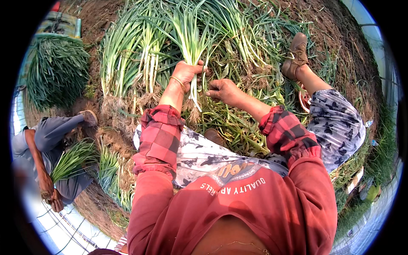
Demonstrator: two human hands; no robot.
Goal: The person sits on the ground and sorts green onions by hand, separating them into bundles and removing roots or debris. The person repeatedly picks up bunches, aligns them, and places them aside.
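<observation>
My left hand [188,74] is closed around a small bunch of green garlic or leek-like plants [190,55]. Their leaves fan out beyond the fist, and white stems with roots hang below it. To the right of those stems is my right hand [224,91], thumb and fingers curled close together by a thin stalk. Whether it grips that stalk cannot be made out. Beyond the left hand lie bundles of the same plants [149,63], roots towards me. Another pile of rooted plants [245,47] rests farther right. Loose trimmed leaves [236,127] cover the ground between my legs.
At left, a co-worker's hands [49,193] hold a green bunch [73,159]. A large leafy heap [57,71] stands behind that person. More rooted plants [110,169] lie beside my left arm. My shoe [295,55] and a reddish basket-like object [304,100] are at right.
</observation>
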